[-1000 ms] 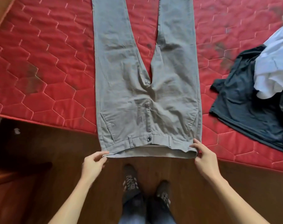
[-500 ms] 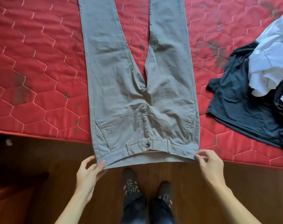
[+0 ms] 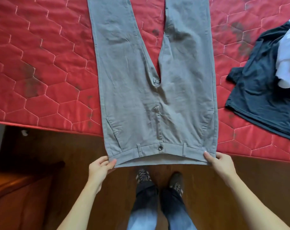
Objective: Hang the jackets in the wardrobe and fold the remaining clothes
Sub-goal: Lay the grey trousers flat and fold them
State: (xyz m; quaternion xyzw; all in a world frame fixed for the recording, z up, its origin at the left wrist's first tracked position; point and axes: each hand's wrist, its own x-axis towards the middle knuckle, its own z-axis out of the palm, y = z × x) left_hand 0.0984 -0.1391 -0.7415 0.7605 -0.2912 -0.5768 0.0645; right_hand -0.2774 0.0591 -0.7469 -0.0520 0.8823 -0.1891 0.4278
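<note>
— Grey woven cloth: trousers (image 3: 154, 80), front up, flat on the red quilted mattress (image 3: 41, 63). Legs run away from the fingers; the waistband (image 3: 157, 155) hangs off the near edge. How held?
— The left hand (image 3: 99, 168) pinches the waistband's left corner, thumb on top, fingers curled under. The right hand (image 3: 222, 165) pinches the right corner likewise. Band taut between them.
— Handling?
— Judged soft, limp, light. Stiff only at the doubled band and the button (image 3: 160, 148). On quilting it likely drags rather than slides. Creases readily.
— Best hold?
— The corners now pinched; seams there take the pull. For a lengthways fold, carry one corner across to the other.
— Right of the right fingers?
— A dark garment (image 3: 260, 97), well apart, with a white cloth (image 3: 288, 63) lying on it. Both unfolded.
</note>
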